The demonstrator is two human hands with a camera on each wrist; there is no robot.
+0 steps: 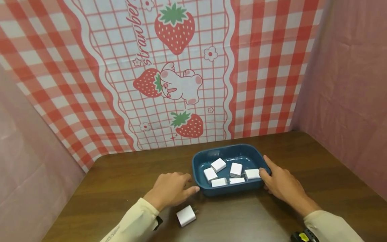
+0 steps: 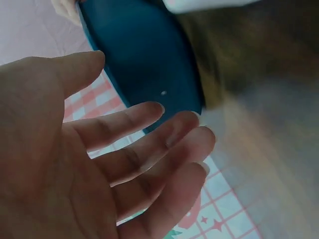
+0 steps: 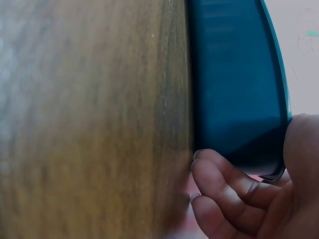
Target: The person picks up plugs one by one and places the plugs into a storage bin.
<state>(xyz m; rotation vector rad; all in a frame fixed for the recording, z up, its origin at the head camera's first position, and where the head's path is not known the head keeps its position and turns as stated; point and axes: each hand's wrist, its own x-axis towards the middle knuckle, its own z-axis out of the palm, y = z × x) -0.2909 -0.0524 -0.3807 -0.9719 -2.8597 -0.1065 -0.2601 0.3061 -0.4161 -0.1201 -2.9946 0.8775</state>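
A dark blue rectangular plastic basin (image 1: 232, 191) stands on the table with several white charger plugs (image 1: 218, 165) inside it. My right hand (image 1: 284, 183) grips the basin's right end, its thumb over the rim and the fingers low against the outer wall, as the right wrist view also shows. At the basin's left end is my left hand (image 1: 170, 190), its thumb tip close to the rim. In the left wrist view, its fingers (image 2: 149, 169) are spread and loosely bent, holding nothing. One white charger plug (image 1: 186, 215) lies on the table just below the left hand, prongs pointing right.
The brown wooden table (image 1: 121, 188) has rounded far corners. Behind it hangs a red-and-white checked cloth (image 1: 266, 67) printed with strawberries. Pink curtains (image 1: 347, 84) hang on both sides.
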